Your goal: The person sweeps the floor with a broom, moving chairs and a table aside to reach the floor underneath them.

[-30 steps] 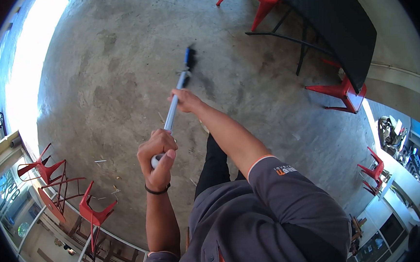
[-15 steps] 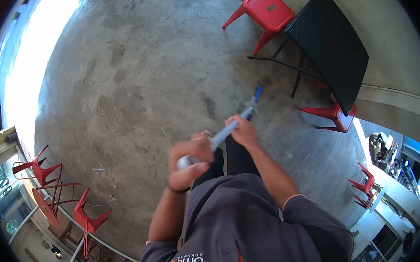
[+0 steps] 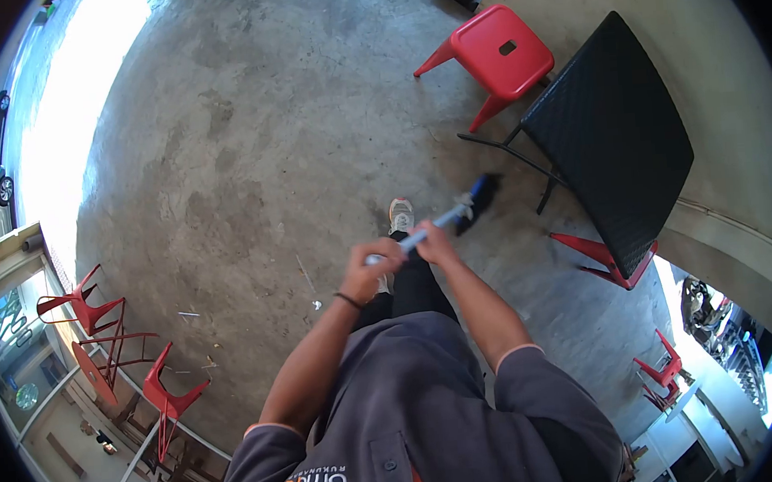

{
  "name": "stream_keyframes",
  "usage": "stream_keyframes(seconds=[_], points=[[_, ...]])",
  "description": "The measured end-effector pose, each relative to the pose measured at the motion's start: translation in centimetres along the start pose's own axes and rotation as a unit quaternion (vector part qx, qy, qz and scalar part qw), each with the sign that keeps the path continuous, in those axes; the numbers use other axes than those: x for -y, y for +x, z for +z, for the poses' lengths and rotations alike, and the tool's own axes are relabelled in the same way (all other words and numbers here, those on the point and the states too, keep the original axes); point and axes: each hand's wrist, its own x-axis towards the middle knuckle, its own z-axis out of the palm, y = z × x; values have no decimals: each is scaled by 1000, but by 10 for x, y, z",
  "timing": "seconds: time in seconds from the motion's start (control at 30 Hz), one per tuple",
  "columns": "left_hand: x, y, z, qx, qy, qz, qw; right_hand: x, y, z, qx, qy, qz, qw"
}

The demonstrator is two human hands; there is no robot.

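Note:
A broom with a pale grey handle (image 3: 450, 219), blue head (image 3: 479, 185) and dark bristles slants away from me to the right. My left hand (image 3: 377, 261), with a dark band at its wrist, is wrapped around the upper end of the handle. Lower down the handle, my right hand (image 3: 436, 243) is closed around it. The broom head is slightly blurred and close over the concrete floor (image 3: 291, 158). One of my shoes (image 3: 401, 215) shows just beyond the hands.
A red stool (image 3: 502, 49) and a black table (image 3: 611, 136) stand at the right, with another red seat (image 3: 616, 265) partly under the table. Red chairs (image 3: 171, 390) and a small round table (image 3: 95, 373) are at the left. Small litter (image 3: 317, 305) dots the floor.
Both hands have moved with the broom; my left hand is lower and farther from the camera. The broom head has shifted slightly down in view and turned, showing its bristles. One foot now shows forward.

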Motion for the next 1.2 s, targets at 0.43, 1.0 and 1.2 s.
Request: stream_keyframes(seconds=[0.43, 1.0, 1.2], points=[[-191, -12, -38, -297, 208, 122, 924, 303, 82, 57, 188, 49, -267, 944], [-215, 172, -100, 45, -17, 136, 990, 261, 193, -113, -78, -183, -86, 976], [-137, 278, -127, 3, -86, 86, 993, 190, 314, -122, -102, -240, -6, 965]])
